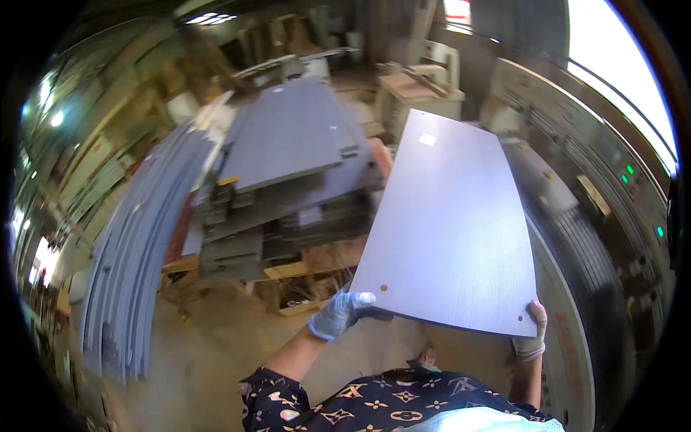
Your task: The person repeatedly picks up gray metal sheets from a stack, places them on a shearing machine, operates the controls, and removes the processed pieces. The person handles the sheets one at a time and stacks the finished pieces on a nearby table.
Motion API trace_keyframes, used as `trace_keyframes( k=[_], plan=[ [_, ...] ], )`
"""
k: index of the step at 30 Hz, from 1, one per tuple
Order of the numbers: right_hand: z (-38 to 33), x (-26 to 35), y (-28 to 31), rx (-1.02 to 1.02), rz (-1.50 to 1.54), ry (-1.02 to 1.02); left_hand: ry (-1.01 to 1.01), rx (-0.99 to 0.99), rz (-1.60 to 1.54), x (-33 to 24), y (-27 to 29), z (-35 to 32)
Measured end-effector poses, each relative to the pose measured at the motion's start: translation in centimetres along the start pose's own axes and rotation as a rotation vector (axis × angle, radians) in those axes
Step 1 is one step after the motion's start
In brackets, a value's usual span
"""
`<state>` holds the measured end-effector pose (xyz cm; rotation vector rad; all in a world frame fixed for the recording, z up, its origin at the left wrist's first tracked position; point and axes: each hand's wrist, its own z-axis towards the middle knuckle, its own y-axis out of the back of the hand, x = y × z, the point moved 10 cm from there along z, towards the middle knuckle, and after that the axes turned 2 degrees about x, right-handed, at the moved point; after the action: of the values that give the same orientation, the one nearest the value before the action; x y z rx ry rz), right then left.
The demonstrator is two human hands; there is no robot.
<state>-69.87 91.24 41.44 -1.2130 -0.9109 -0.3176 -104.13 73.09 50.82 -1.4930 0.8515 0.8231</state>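
Note:
A large grey wood-grain panel [453,223] is held out in front of me, its far end raised toward the machine side. It has a small white label near the far edge and a round hole near each close corner. My left hand [341,314], in a blue-grey glove, grips the near left corner, with the fingers partly under the board. My right hand [534,330], in a pale glove with bare-looking fingertips, wraps the near right corner. Both hands are closed on the panel.
Grey boards lie in an uneven stack [288,137] ahead on the left, with long narrow strips [137,245] beside it. A long machine [576,209] with green lights runs along my right. A wooden box [296,308] sits low under the stack. A cream machine [417,97] stands farther back.

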Motion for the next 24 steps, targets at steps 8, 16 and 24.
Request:
trace_keyframes(
  k=[8, 16, 24],
  plan=[
    [-16.1, 3.1, 14.6, -0.470, -0.236, 0.133, 0.358, 0.466, 0.029, 23.9, -7.0, 13.5],
    [-31.2, -1.2, 46.3, -1.235, -0.508, -0.175, 0.527, 0.366, 0.335, 61.7, -9.9, 24.9],
    [-35.3, 9.8, 56.3, -1.452, -0.361, -0.250, 0.899, 0.130, 0.428, 67.8, -26.9, 29.1]
  ],
)
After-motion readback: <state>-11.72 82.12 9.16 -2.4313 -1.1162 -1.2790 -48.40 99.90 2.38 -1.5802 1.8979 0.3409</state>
